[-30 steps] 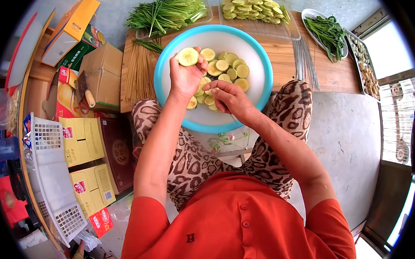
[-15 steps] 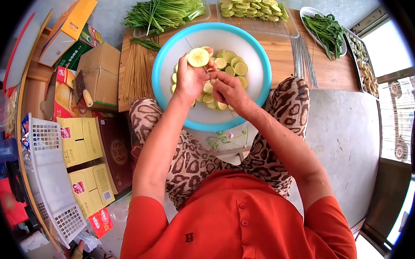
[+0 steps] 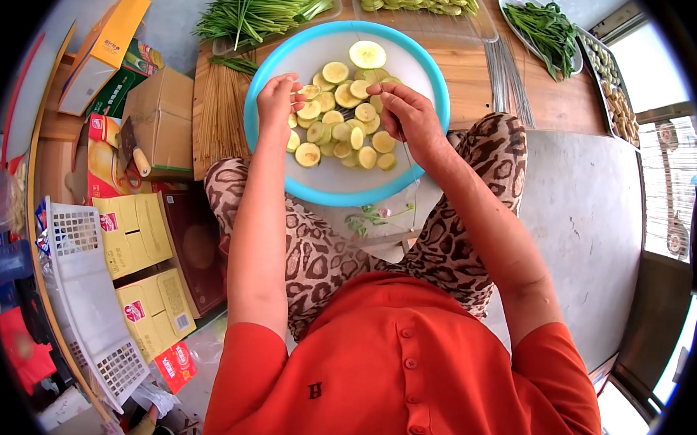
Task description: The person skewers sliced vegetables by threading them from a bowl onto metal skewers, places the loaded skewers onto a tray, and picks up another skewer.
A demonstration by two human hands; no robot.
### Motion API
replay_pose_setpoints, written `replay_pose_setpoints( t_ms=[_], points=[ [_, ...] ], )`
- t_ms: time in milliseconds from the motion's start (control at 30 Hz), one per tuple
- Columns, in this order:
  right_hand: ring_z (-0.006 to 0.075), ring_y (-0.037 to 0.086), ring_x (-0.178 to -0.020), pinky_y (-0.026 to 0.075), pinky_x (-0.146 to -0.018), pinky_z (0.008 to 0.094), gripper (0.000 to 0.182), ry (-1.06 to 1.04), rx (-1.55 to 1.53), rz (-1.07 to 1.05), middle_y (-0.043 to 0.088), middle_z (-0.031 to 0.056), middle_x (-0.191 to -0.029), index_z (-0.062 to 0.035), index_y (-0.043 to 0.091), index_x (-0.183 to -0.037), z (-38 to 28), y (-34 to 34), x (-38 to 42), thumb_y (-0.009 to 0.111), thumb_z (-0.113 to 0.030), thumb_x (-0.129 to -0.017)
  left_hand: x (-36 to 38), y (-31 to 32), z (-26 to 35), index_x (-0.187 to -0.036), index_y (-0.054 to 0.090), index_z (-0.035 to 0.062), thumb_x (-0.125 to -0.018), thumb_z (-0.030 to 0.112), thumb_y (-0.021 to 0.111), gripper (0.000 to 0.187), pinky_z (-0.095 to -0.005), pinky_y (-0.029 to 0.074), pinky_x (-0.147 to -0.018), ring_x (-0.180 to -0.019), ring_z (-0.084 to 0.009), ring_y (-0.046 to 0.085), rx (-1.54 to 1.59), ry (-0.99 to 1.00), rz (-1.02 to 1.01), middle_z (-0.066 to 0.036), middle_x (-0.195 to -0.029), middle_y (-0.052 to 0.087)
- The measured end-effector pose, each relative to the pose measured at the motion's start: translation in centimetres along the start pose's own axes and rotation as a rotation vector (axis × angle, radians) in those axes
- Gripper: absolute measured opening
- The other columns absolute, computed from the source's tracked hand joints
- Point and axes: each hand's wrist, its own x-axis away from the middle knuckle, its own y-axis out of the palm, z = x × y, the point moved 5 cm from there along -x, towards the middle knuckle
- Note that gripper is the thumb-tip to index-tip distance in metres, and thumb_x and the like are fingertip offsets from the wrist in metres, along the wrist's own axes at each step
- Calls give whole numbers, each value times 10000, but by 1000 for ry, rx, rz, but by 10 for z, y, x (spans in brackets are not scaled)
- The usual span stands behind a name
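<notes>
Nearest, patterned knees (image 3: 487, 157) flank the blue-rimmed bowl (image 3: 444, 120). Over its right side, the right hand (image 3: 415, 118) pinches a thin skewer (image 3: 403, 140), fingers closed; its long axis slants back toward the right knee. The left hand (image 3: 279, 104) is half open, seemingly holding nothing. Beyond the piled slices (image 3: 341, 128), one bright slice (image 3: 367, 54) faces up by the far rim.

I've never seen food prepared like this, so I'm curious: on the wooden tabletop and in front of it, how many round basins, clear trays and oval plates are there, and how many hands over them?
Round basin: 1
Clear trays: 2
Oval plate: 1
Hands: 2
Total: 6
</notes>
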Motion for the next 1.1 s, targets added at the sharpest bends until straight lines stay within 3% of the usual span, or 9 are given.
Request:
replay_pose_setpoints(
  t_ms=[167, 200, 433, 500, 567, 667, 867, 1000, 1100],
  points=[
    [44, 337, -490, 233, -443, 202, 235, -23, -7, 14, 409, -44, -584, -39, 580, -1093, -7, -4, 4, 436, -177, -971, -1, 8, -12, -994, 636, 28, -879, 185, 560, 209, -231, 466, -584, -664, -95, 590, -461, 94, -20, -22, -841, 627],
    [44, 338, -491, 233, -443, 203, 234, -27, -18, 19, 410, -43, -584, -37, 580, -1090, -8, -5, 5, 434, -177, -971, -1, 10, -14, -954, 654, 38, -859, 182, 572, 191, -283, 493, -627, -665, -122, 629, -487, 125, 8, -42, -774, 655],
    [46, 342, -495, 235, -448, 204, 230, -21, -33, 33, 413, -42, -587, -41, 581, -1088, -9, -7, 7, 428, -171, -973, 3, 37, -34, -910, 664, 55, -804, 150, 590, 161, -337, 503, -728, -785, -223, 650, -797, 358, -186, -95, -851, 679],
    [46, 341, -495, 238, -451, 206, 230, -23, -36, 38, 414, -42, -586, -42, 581, -1090, -10, -8, 7, 431, -170, -973, 2, 40, -40, -925, 656, 54, -803, 149, 604, 164, -351, 499, -754, -834, -244, 640, -816, 351, -201, -94, -867, 668],
    [46, 343, -496, 240, -453, 206, 230, -25, -33, 40, 415, -42, -586, -43, 583, -1090, -11, -8, 8, 431, -170, -973, 0, 47, -43, -1016, 643, 59, -788, 125, 640, 238, -333, 510, -749, -861, -228, 635, -939, 553, -242, -107, -945, 633],
    [47, 346, -499, 244, -457, 207, 231, -14, -26, 36, 419, -42, -587, -45, 587, -1089, -10, -8, 7, 433, -171, -973, 10, 58, -28, -1129, 576, 94, -787, 120, 647, 350, -395, 482, -815, -991, -280, 578, -1165, 578, -241, -105, -1086, 562],
    [45, 345, -500, 245, -457, 209, 229, -2, -34, 64, 418, -43, -586, -47, 590, -1090, -11, -11, 4, 440, -171, -969, 4, 80, -39, -1254, 489, 116, -730, 125, 723, 574, -398, 480, -847, -1054, -289, 553, -1370, 636, -404, -86, -1170, 507],
    [47, 338, -490, 242, -453, 210, 224, -1, -40, 74, 413, -43, -577, -50, 591, -1086, -10, -12, 4, 447, -171, -966, 2, 88, -37, -1250, 491, 119, -717, 127, 740, 588, -405, 480, -851, -1061, -293, 550, -1438, 616, -390, -91, -1160, 505],
    [48, 335, -486, 241, -452, 209, 219, 2, -41, 74, 413, -43, -574, -51, 591, -1080, -11, -11, 4, 450, -172, -964, 0, 89, -38, -1119, 535, 100, -686, 105, 748, 483, -411, 487, -816, -1017, -307, 553, -1452, 641, -382, -113, -1092, 507]
  ],
)
